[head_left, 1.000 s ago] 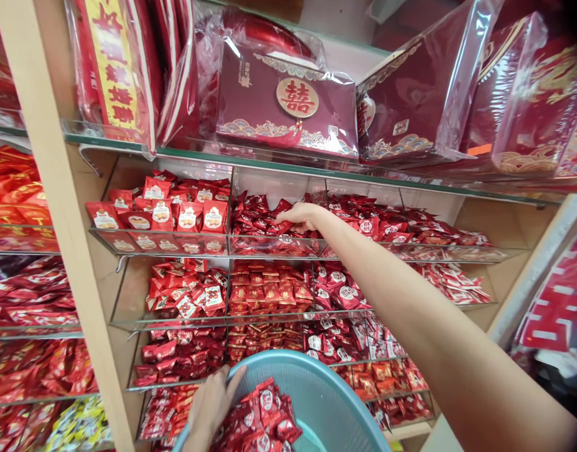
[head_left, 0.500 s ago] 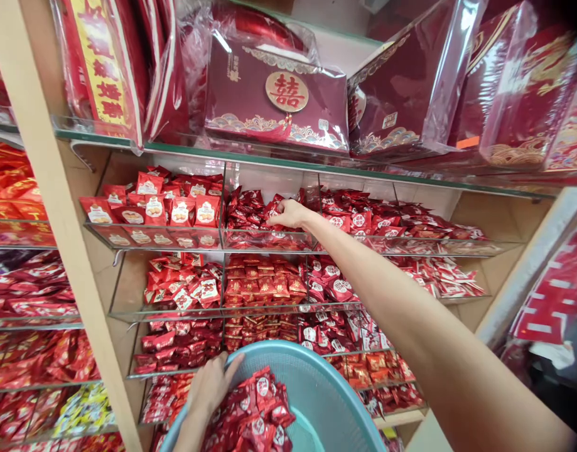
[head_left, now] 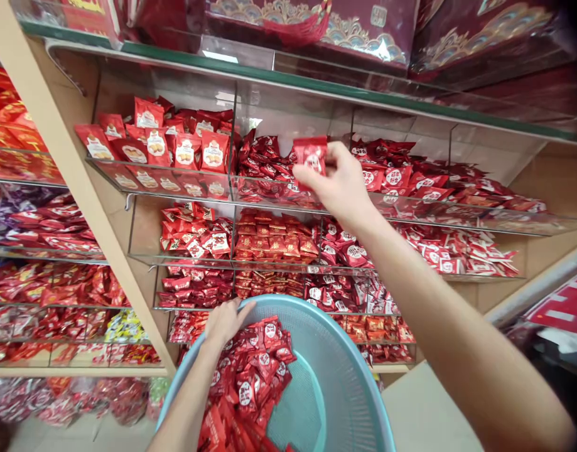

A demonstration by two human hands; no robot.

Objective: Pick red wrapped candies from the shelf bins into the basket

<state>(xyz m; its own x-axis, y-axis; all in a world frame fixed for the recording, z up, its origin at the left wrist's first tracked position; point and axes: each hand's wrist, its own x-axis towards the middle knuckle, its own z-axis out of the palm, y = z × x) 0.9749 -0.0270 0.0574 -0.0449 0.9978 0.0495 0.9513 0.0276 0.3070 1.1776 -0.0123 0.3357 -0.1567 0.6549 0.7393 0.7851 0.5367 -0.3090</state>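
A small red candy packet (head_left: 311,154) with white print is pinched in my right hand (head_left: 342,182), held up in front of the upper bin of dark red packets (head_left: 264,164). My left hand (head_left: 226,323) grips the far left rim of a light blue plastic basket (head_left: 349,351). Inside the basket, many red packets (head_left: 250,376) with white round labels are heaped on the left side, and its bare bottom shows on the right. My left thumb lies along the rim; the other fingers curl over the outside and are partly hidden.
Clear-fronted shelf bins hold red packets with cookie pictures (head_left: 213,150), gold-marked packets (head_left: 276,242) and white-and-red ones (head_left: 458,251). A thick glass shelf (head_left: 288,81) carrying maroon boxes (head_left: 354,31) overhangs my right hand. A wooden post (head_left: 81,194) stands at left.
My right hand has come up out of the bin toward me with a packet in its fingers. The view has tilted down, and more of the basket shows. My left hand keeps the rim.
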